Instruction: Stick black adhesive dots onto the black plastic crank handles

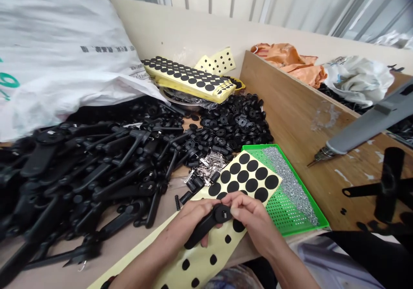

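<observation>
Between my two hands is a long black plastic part with a round end. My left hand is closed around its body, the fingers partly hidden beneath it. At the round end, my right hand pinches the edge with thumb and fingers. A small metal piece shows in the middle of that end. Under both hands lies a pale yellow sheet of round black stickers, larger discs at the far end and smaller dots nearer me.
Black arm-like parts are heaped at left, below a white sack. Round black caps and metal clips lie ahead. A green tray holds screws. An electric screwdriver juts in beside a wooden divider.
</observation>
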A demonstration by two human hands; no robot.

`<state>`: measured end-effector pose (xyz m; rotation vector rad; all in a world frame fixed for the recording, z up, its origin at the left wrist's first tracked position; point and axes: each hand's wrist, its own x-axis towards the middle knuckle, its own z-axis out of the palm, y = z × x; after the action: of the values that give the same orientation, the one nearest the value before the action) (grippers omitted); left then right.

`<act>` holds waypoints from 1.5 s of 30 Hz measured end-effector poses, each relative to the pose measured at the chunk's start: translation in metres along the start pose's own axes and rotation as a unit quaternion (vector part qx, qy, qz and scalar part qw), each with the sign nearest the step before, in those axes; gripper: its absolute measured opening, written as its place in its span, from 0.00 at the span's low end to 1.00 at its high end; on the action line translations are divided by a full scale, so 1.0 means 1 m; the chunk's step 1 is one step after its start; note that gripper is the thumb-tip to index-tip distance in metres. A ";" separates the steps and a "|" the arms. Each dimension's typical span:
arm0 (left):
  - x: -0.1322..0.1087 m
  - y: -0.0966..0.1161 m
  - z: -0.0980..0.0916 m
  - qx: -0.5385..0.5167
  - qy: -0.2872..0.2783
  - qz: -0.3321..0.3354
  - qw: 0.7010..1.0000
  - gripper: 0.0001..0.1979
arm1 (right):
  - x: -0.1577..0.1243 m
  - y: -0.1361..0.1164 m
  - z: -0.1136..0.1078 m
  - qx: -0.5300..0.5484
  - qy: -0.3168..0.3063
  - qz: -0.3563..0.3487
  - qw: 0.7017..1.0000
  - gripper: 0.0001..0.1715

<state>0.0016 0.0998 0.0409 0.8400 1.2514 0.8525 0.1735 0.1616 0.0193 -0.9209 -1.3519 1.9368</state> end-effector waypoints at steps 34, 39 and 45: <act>0.007 -0.018 -0.002 -0.008 0.018 -0.010 1.000 0.24 | 0.004 -0.007 0.004 -0.076 -0.017 -0.015 0.997 0.04; 0.009 -0.028 -0.001 0.017 0.047 0.044 0.998 0.19 | 0.006 -0.004 0.007 -0.120 -0.009 -0.039 0.992 0.05; 0.004 -0.031 -0.001 0.033 0.075 0.086 0.993 0.16 | 0.000 -0.002 0.006 -0.079 -0.016 -0.029 0.996 0.06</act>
<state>0.0035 0.0894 0.0120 0.9618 1.3592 1.0326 0.1688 0.1593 0.0231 -0.9174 -1.5517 1.8292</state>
